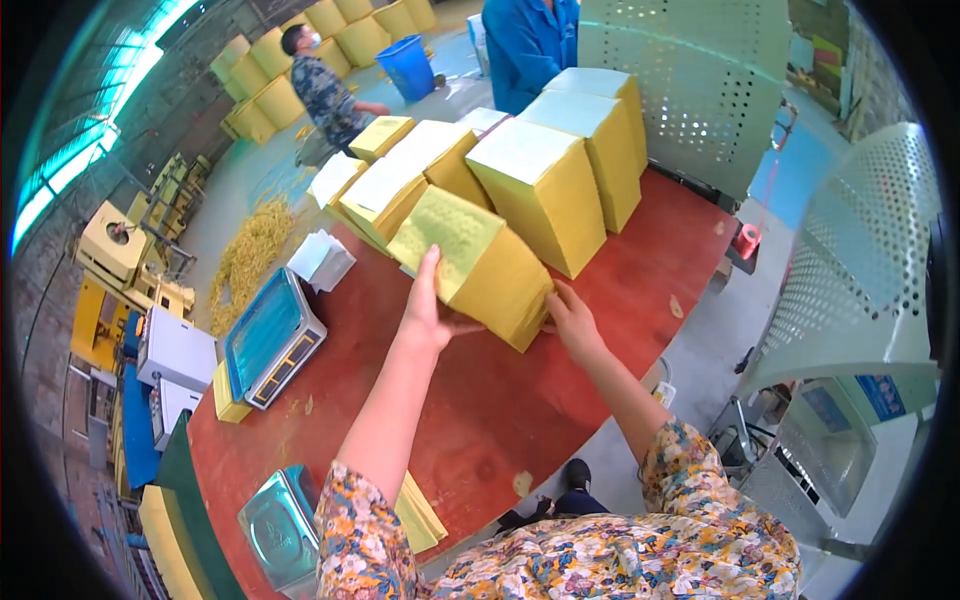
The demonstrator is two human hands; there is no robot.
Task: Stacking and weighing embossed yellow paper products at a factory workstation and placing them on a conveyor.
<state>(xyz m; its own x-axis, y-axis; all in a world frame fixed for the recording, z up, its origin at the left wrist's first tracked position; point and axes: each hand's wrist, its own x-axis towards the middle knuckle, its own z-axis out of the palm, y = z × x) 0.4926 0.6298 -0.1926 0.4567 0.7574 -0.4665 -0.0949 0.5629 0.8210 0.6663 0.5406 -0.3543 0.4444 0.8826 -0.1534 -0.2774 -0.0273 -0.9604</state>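
Between my two hands is a tall stack of yellow paper (500,285), tilted above the red table. My left hand (432,310) grips its near left side, thumb up along the edge. At its lower right corner my right hand (572,318) closes on the stack, with some fingertips hidden behind it. Just beyond stand several more yellow paper stacks (570,205), many with white sheets on top. One stack (380,200) stands close behind the held one.
On the red table (400,420) lie a scale (272,335), white papers (322,262), a shiny metal scale-like device (282,530) and yellow sheets (420,515). A perforated green panel (690,90) borders the far right. Across the table stands a person in blue (530,50); another in camouflage (328,95) is farther left.
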